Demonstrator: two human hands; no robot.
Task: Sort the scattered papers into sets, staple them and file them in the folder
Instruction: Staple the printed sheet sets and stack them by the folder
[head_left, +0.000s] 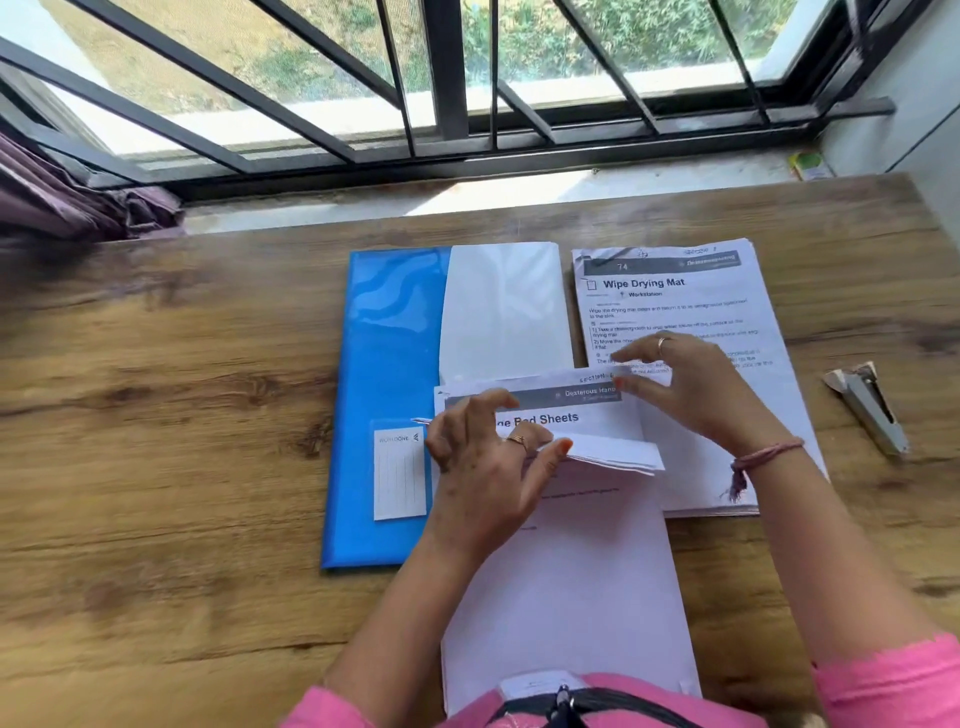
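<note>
A set of printed sheets (566, 561) headed "Bed Sheets" lies in front of me, partly over the blue folder (384, 374). My left hand (483, 467) pinches the folded-over top pages of this set between thumb and fingers. My right hand (691, 389) grips the upper right corner of the same pages with its fingertips. A second stack (675, 296), headed "Wipe Drying Mat", rests to the right of the folder, partly under my right hand. A metal stapler (867, 405) lies on the table at the far right, away from both hands.
The wooden table (156, 415) runs up to a barred window (447, 78). A dark curtain (67, 202) bunches at the back left. A small green and yellow item (810, 166) sits on the sill at the back right. The folder bears a white label (400, 473).
</note>
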